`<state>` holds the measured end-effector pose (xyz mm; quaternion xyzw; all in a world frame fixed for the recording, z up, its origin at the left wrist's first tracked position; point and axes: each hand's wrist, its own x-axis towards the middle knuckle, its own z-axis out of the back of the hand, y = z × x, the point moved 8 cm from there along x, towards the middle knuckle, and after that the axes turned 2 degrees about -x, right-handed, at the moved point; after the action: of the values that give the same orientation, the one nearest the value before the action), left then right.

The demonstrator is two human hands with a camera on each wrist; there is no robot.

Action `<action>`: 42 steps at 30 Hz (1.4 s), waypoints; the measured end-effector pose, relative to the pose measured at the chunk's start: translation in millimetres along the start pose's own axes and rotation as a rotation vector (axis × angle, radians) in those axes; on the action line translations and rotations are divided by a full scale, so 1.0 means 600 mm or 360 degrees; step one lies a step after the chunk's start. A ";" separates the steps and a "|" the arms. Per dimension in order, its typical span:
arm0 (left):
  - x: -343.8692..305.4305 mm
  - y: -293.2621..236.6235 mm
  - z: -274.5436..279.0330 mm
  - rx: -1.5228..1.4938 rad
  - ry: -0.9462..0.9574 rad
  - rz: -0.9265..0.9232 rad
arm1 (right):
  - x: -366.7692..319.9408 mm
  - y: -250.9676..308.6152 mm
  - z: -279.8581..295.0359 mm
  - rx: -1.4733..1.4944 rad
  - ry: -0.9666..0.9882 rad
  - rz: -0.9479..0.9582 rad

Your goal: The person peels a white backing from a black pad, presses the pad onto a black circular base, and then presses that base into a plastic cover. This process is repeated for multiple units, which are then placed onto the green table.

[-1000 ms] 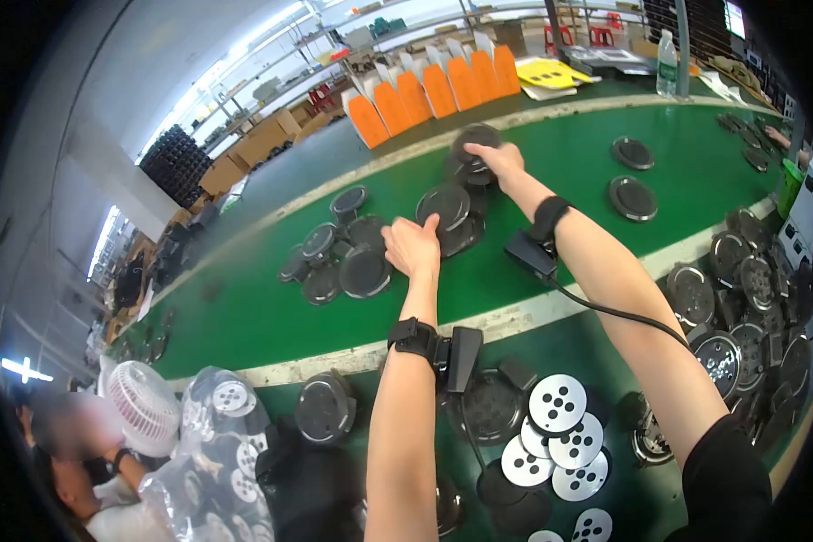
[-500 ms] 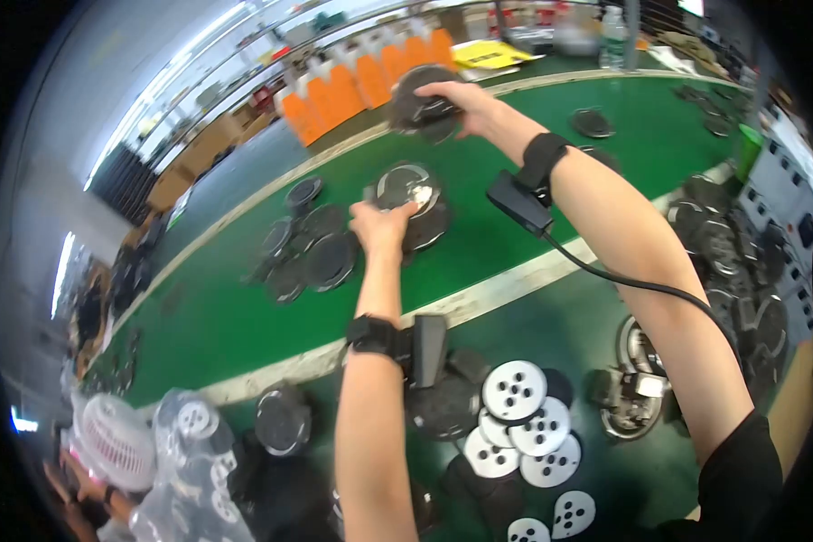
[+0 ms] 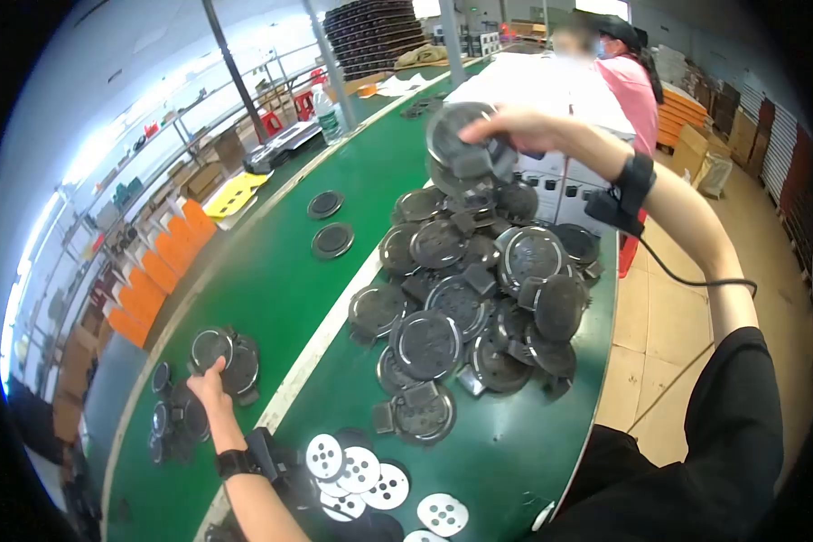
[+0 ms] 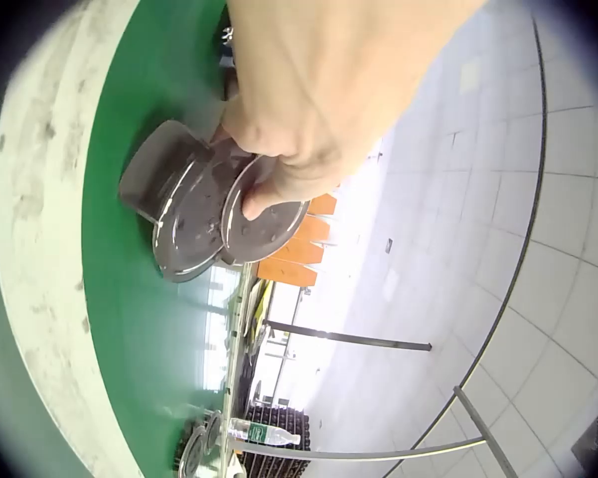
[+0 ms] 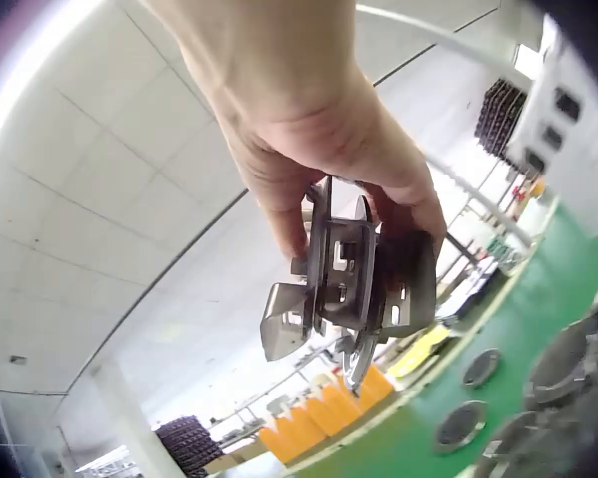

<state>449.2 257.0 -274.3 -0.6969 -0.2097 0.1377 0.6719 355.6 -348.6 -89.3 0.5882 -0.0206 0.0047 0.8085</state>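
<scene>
My right hand is raised over the far end of a heap of dark round plastic parts. It holds a pair of these dark parts face to face. In the right wrist view, thumb and fingers pinch the held parts from both sides, with square side blocks showing. On the green belt, my left hand pinches a dark round part, its thumb over the disc face. That disc overlaps another dark part with a square block in the left wrist view.
More dark parts lie left of my left hand. Two dark discs sit farther up the belt. White discs with holes are on the near table. Orange bins and a bottle line the far side. A person in pink stands beyond white boxes.
The view has swung right. My right hand has carried the dark parts from the belt across to above the heap. My left hand stays at the parts on the belt.
</scene>
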 end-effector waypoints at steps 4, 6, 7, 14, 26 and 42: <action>-0.034 -0.023 -0.023 0.0133 -0.0177 -0.0134 | -0.109 -0.088 0.065 0.0295 -0.0309 -0.0016; -0.042 -0.037 -0.075 -0.0245 0.0091 -0.0071 | -0.136 -0.144 0.089 0.0664 -0.0426 0.0096; -0.045 -0.052 -0.102 -0.0427 0.0220 -0.0043 | -0.161 -0.152 0.089 0.0782 -0.0516 0.0109; -0.289 -0.194 -0.469 -0.0395 0.1065 0.0179 | -0.326 -0.153 0.119 -0.0346 -0.1487 0.0759; -0.437 -0.136 -0.699 0.0500 0.0918 -0.0651 | -0.256 -0.174 0.031 -0.1254 -0.0816 0.0805; -0.415 -0.247 -0.534 0.0833 0.1012 -0.0801 | -0.274 -0.090 0.049 -0.1088 -0.0668 0.1200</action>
<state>367.3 -141.9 -130.5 -0.4396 -0.1145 -0.2009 0.8679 192.4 -390.6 -137.6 0.2323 -0.3911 0.1695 0.8743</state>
